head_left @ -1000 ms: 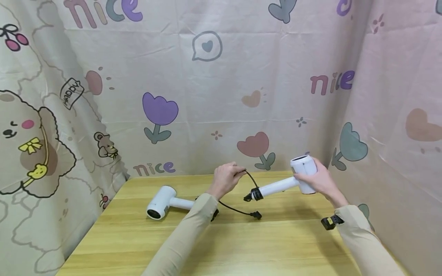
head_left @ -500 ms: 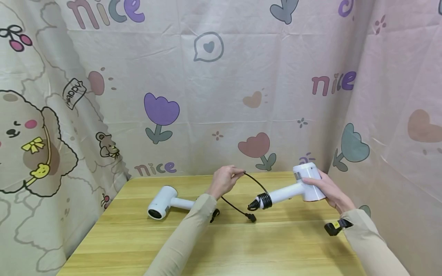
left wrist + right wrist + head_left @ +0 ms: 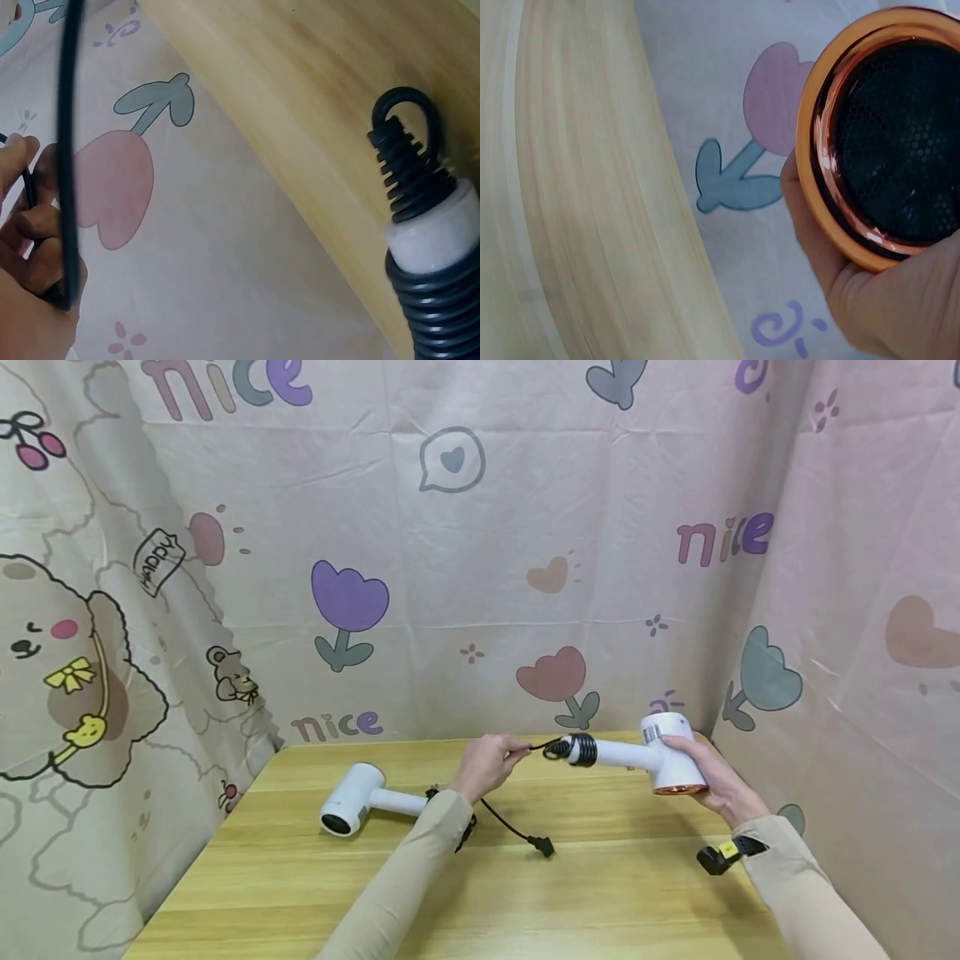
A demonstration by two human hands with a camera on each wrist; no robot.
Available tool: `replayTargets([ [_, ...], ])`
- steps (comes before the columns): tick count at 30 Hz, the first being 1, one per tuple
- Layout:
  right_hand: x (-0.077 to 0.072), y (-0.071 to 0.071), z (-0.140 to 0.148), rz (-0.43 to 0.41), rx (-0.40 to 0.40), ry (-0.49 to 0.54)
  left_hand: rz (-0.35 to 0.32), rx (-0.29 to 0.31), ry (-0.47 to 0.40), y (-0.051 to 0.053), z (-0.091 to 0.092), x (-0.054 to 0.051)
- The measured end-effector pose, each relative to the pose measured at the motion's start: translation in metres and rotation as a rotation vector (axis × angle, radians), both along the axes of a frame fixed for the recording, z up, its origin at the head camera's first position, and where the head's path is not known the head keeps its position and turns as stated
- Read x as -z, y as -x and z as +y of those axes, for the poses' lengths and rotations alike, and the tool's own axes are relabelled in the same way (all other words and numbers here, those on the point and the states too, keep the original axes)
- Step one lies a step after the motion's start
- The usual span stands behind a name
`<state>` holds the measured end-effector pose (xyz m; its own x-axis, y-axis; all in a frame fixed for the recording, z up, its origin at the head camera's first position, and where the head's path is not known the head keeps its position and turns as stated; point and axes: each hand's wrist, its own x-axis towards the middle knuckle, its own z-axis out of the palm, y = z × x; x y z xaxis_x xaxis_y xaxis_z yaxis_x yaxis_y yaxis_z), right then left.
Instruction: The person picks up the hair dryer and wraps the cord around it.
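My right hand (image 3: pixel 720 781) grips the head of a white hair dryer (image 3: pixel 618 755) above the table, its handle pointing left. In the right wrist view the dryer's orange-rimmed grille (image 3: pixel 911 142) faces the camera. Black cord (image 3: pixel 583 749) is coiled tightly round the handle's end, beside a ribbed strain relief (image 3: pixel 405 169). My left hand (image 3: pixel 487 764) pinches the cord just left of the handle; in the left wrist view its fingers (image 3: pixel 45 259) curl round it. From that hand the cord's free end hangs down to a black plug (image 3: pixel 542 846).
A second white hair dryer (image 3: pixel 352 799) lies on the wooden table (image 3: pixel 247 860) at left, its handle end partly behind my left sleeve. A patterned curtain (image 3: pixel 480 552) stands behind the table and along both sides.
The dryer's handle has swung up to nearly level and the dryer head now sits lower. The cord between left hand and handle has shortened to a small span. The plug hangs slightly lower.
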<state>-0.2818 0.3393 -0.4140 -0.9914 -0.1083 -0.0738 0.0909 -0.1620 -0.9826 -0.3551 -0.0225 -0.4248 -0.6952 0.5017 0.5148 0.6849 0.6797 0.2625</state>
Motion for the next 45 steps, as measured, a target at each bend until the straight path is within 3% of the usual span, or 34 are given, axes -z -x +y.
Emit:
replayTargets([
  [6, -0.003, 0.007, -0.005, -0.171, -0.033, 0.247, -0.013, 0.020, 0.038, -0.003, 0.003, 0.009],
  [11, -0.009, 0.011, -0.014, -0.271, 0.044, 0.355, 0.037, 0.022, 0.122, -0.008, 0.007, 0.012],
  [15, -0.012, 0.013, -0.022, -0.280, 0.154, 0.371, 0.068, 0.027, 0.165, -0.010, 0.011, 0.013],
  [18, -0.013, 0.013, -0.030, -0.249, 0.294, 0.273, 0.082, 0.039, 0.183, -0.010, 0.014, 0.011],
  [22, -0.013, 0.015, -0.040, -0.163, 0.492, 0.059, 0.064, 0.061, 0.163, -0.012, 0.016, 0.007],
  [28, -0.010, 0.021, -0.047, -0.001, 0.656, -0.260, 0.057, 0.085, 0.093, -0.014, 0.018, -0.003],
  [35, -0.002, 0.020, -0.050, 0.129, 0.679, -0.547, 0.105, 0.084, 0.108, -0.015, 0.019, -0.010],
  [39, -0.002, 0.017, -0.052, 0.206, 0.656, -0.654, 0.160, 0.021, 0.116, -0.013, 0.018, -0.016],
  [45, -0.009, 0.014, -0.054, 0.299, 0.549, -0.785, 0.209, -0.065, 0.101, -0.009, 0.013, -0.026],
])
